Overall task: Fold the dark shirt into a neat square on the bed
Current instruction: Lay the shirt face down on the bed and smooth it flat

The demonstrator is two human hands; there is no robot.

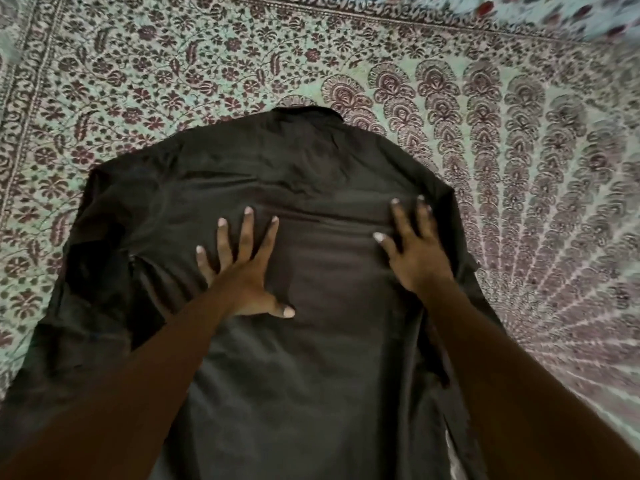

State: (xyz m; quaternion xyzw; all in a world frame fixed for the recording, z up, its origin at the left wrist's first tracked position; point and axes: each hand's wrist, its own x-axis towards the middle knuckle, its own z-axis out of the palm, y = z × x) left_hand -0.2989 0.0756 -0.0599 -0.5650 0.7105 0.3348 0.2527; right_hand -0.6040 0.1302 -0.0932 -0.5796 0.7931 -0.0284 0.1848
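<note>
The dark shirt lay spread back-up on the bed, its collar beyond the fingertips. The left hand and the right hand both rested flat on it, fingers straight and splayed, gripping nothing. They seemed to be smoothing the cloth and pinning it down before any fold.

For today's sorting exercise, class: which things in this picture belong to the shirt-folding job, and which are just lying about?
Belong to the job: shirt, spread flat; left hand and right hand, both pressing on it; bed underneath.
Just lying about: flowered cloth at the far right corner.
</note>
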